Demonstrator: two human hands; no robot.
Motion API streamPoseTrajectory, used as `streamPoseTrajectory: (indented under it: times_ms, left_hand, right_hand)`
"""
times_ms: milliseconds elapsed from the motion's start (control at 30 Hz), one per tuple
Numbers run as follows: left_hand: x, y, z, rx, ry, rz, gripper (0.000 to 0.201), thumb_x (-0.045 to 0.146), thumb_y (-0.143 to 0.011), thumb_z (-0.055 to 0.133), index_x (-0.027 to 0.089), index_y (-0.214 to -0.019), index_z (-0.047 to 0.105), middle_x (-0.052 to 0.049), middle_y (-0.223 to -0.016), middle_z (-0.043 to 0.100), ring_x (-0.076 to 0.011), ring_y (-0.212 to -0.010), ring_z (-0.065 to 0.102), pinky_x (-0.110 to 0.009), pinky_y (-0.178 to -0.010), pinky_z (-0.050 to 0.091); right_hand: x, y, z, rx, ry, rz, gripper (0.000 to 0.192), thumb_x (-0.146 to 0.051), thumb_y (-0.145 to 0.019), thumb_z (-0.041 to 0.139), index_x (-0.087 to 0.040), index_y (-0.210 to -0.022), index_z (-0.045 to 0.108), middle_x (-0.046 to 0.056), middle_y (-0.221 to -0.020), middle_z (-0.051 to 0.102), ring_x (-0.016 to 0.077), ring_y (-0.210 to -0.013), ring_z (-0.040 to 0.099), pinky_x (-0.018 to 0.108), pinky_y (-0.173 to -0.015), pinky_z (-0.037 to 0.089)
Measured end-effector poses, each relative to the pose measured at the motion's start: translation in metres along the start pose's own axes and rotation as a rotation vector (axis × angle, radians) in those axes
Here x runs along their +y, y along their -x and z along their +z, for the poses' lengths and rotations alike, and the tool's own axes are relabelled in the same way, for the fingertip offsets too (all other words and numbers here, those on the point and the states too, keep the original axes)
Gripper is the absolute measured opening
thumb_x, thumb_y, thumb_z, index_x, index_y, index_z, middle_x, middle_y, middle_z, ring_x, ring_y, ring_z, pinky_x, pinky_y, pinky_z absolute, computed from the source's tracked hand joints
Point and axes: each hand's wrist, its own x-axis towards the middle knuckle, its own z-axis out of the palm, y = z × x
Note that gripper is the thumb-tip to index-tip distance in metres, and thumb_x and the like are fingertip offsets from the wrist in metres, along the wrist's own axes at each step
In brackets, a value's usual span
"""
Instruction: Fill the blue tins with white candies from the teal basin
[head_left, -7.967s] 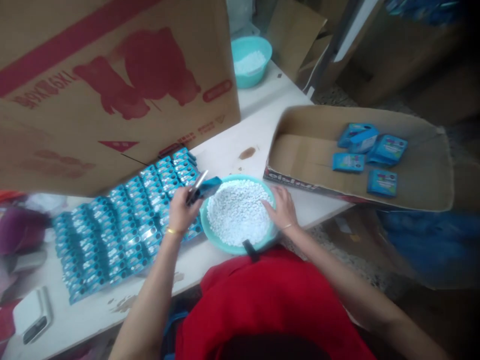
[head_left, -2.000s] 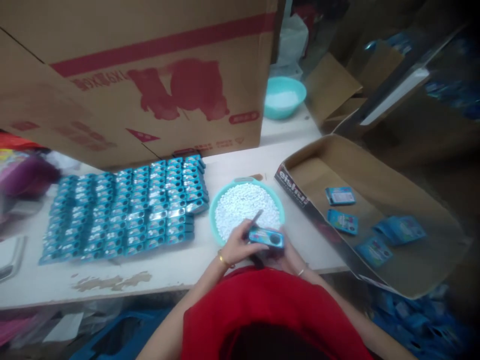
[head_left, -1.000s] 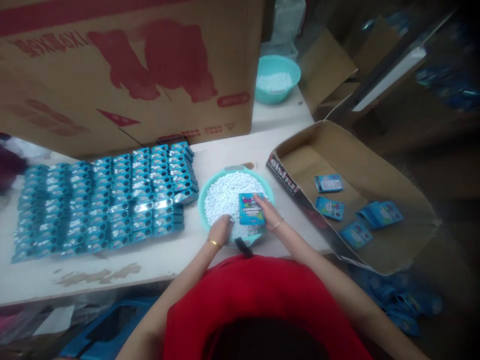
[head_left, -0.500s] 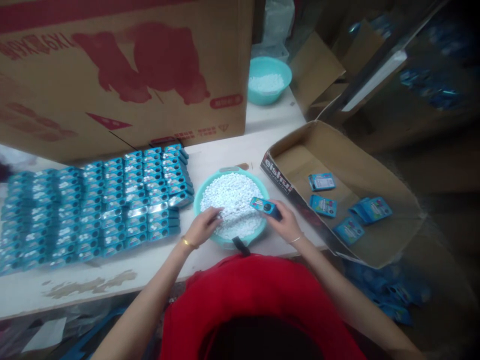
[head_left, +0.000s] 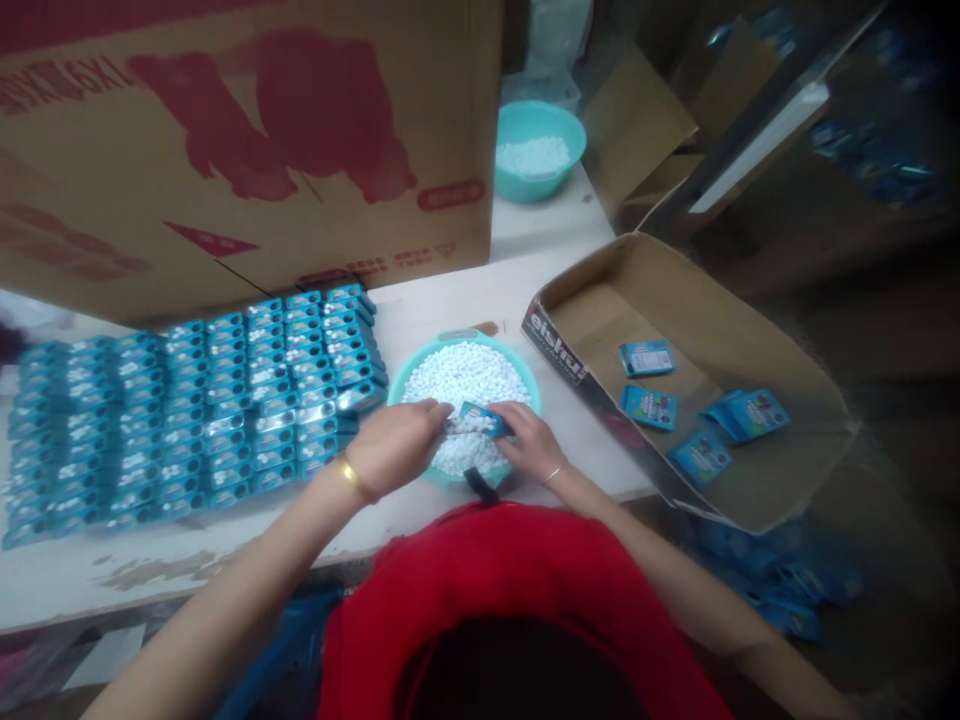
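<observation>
Can't tell what my left fingers [head_left: 436, 414] have, if anything: the back of the hand covers the grip, tips right up by the packet [head_left: 484, 418]. My right fingers [head_left: 516, 416] are closed on that packet, tilted low over the near part of the basin [head_left: 529, 385]; their undersides are hidden and the packet's print is too blurred to read. White pellets show between packet and left tips; inside or behind it, unclear. Big carton [head_left: 225, 150] cut off at top and left; leftmost packet rows [head_left: 217, 400] smeared. Blue heap [head_left: 795, 595] under the tray [head_left: 559, 345] too dim to count. Containers: basin heaped with white pellets [head_left: 465, 368]; back basin [head_left: 536, 186] at the tabletop [head_left: 450, 290]'s far end has more white stuff; tray holds a few loose packs [head_left: 649, 407], some overlapping. Versus half a second ago: packet has shifted left, from the basin's right side, and my left fingers, then well apart from it, are now up close. Loose packs lie as they did.
</observation>
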Motion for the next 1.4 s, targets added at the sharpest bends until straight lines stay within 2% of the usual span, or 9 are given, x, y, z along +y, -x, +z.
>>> streamPoseTrajectory:
  times_ms: [200,333,433,567,700,833,967,1200,1400]
  left_hand:
    - [0.033,0.0,-0.018,-0.014,-0.084,-0.023,0.026,0.011,-0.086,0.033,0.015,-0.088,0.059,-0.01,-0.081,0.057,-0.0211,-0.071,0.055,-0.033,-0.065,0.043]
    - [0.018,0.006,-0.011,0.056,-0.152,0.002,0.023,0.015,-0.089,0.036,0.016,-0.093,0.059,-0.009,-0.087,0.057,-0.0224,-0.08,0.055,-0.032,-0.067,0.042]
    - [-0.022,0.011,0.022,0.114,-0.092,-0.134,0.023,0.026,-0.092,0.038,0.018,-0.1,0.058,-0.009,-0.093,0.057,-0.0224,-0.086,0.055,-0.031,-0.069,0.043]
    - [-0.062,-0.003,0.097,0.016,0.07,-0.294,0.021,0.027,-0.09,0.042,0.018,-0.098,0.059,-0.009,-0.095,0.058,-0.0214,-0.089,0.057,-0.029,-0.073,0.044]
    - [-0.054,-0.042,0.156,0.038,0.17,-0.246,0.024,0.027,-0.091,0.04,0.019,-0.106,0.057,-0.009,-0.104,0.059,-0.0208,-0.099,0.056,-0.03,-0.081,0.044]
    - [-0.044,-0.064,0.175,0.1,0.28,-0.2,0.026,0.027,-0.091,0.041,0.019,-0.112,0.054,-0.009,-0.11,0.058,-0.0198,-0.102,0.057,-0.032,-0.088,0.044]
    - [-0.054,-0.046,0.159,0.144,0.379,-0.134,0.024,0.031,-0.09,0.044,0.019,-0.109,0.053,-0.005,-0.1,0.061,-0.0171,-0.092,0.058,-0.03,-0.084,0.045]
    - [-0.05,-0.004,0.077,0.244,0.453,0.022,0.024,0.035,-0.09,0.046,0.018,-0.105,0.055,-0.005,-0.093,0.061,-0.0151,-0.08,0.057,-0.028,-0.076,0.045]
    - [-0.029,-0.002,0.025,0.131,0.172,0.14,0.022,0.031,-0.091,0.042,0.019,-0.104,0.056,-0.005,-0.095,0.061,-0.0173,-0.083,0.058,-0.029,-0.074,0.045]
  right_hand:
    - [-0.003,-0.001,0.004,0.027,-0.003,-0.008,0.05,-0.01,-0.077,0.051,-0.022,-0.125,0.051,0.009,-0.115,0.061,0.0238,-0.11,0.054,0.042,-0.097,0.046]
    - [0.001,0.001,-0.001,0.03,-0.005,0.017,0.048,-0.011,-0.078,0.05,-0.022,-0.125,0.051,0.009,-0.115,0.061,0.0244,-0.11,0.055,0.043,-0.097,0.046]
    - [0.007,0.004,-0.011,0.074,-0.013,0.084,0.043,-0.014,-0.08,0.053,-0.021,-0.123,0.053,0.011,-0.116,0.06,0.0249,-0.111,0.055,0.042,-0.098,0.045]
    - [0.013,0.009,-0.029,0.151,-0.043,0.203,0.036,-0.024,-0.084,0.057,-0.022,-0.12,0.054,0.01,-0.112,0.06,0.0245,-0.107,0.056,0.04,-0.094,0.046]
    - [0.015,0.011,-0.039,0.188,-0.05,0.258,0.032,-0.03,-0.085,0.058,-0.022,-0.116,0.056,0.009,-0.107,0.061,0.0245,-0.102,0.058,0.039,-0.091,0.046]
    - [0.015,0.013,-0.04,0.209,-0.051,0.287,0.032,-0.033,-0.085,0.058,-0.021,-0.115,0.057,0.009,-0.106,0.061,0.0245,-0.102,0.058,0.039,-0.092,0.046]
    - [0.013,0.014,-0.038,0.207,-0.043,0.282,0.032,-0.032,-0.085,0.057,-0.022,-0.115,0.056,0.01,-0.107,0.062,0.0249,-0.102,0.058,0.039,-0.092,0.046]
    - [0.01,0.006,-0.026,0.111,0.086,0.173,0.041,-0.017,-0.081,0.054,-0.022,-0.122,0.054,0.011,-0.115,0.06,0.0264,-0.109,0.055,0.042,-0.096,0.046]
    - [0.001,-0.004,-0.01,0.073,0.093,0.055,0.05,-0.009,-0.075,0.05,-0.021,-0.124,0.052,0.009,-0.115,0.061,0.0249,-0.11,0.055,0.041,-0.098,0.046]
